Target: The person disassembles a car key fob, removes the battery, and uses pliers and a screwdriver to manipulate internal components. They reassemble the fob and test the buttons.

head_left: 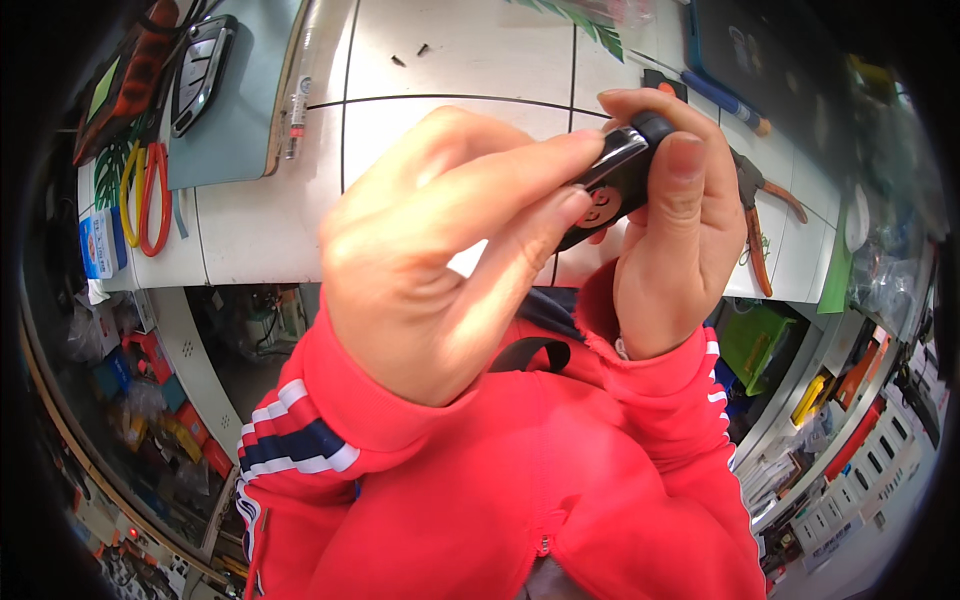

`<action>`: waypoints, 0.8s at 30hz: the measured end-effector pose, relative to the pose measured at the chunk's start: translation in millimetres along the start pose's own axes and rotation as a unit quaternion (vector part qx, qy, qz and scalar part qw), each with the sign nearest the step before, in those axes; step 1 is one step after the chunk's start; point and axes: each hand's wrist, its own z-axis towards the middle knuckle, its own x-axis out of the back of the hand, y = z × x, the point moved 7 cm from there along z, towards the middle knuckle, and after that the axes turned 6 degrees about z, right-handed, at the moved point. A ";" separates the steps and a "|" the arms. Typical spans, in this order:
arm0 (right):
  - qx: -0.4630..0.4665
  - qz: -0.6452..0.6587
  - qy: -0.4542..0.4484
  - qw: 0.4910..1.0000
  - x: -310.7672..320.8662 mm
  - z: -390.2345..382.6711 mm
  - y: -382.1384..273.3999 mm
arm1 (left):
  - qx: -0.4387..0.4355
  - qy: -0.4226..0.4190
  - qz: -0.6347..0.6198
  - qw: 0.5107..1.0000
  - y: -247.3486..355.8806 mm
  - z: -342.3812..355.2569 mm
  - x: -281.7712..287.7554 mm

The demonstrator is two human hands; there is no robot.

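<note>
Between my two hands, above the white tiled bench, is a small black case with a glossy edge that looks like a car key fob (622,150). The thumb and fingertips of my left hand (430,235) pinch its near side, next to a pale round mark. My right hand (685,220) is wrapped round the other end, thumb on top, fingers behind. My fingers hide much of the case. Another key fob (203,75), dark with silver trim, lies on a grey board (235,150) at the far left.
Scissors (155,205) and an orange meter (125,90) lie at the left, a clear thin tube (299,105) beside the board. Pliers (755,225) and a blue-handled tool (715,92) are at the right. Small black bits (398,61) lie at the back. Cluttered shelves flank my lap.
</note>
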 end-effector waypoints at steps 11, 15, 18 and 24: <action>0.075 -0.075 -0.015 0.994 -0.2 -3.9 -16.5 | -0.091 0.003 0.085 0.992 18.5 -0.1 3.1; 0.056 -0.053 -0.039 0.996 -1.6 -3.7 -14.5 | -0.079 0.018 0.072 0.994 15.2 -0.7 1.7; 0.038 0.023 -0.048 0.998 -2.2 -3.8 -11.4 | -0.127 0.018 0.096 0.987 18.7 -2.0 0.1; 0.039 0.032 -0.052 0.997 -1.4 -6.9 -11.0 | -0.131 0.004 0.113 0.985 20.8 -4.5 0.6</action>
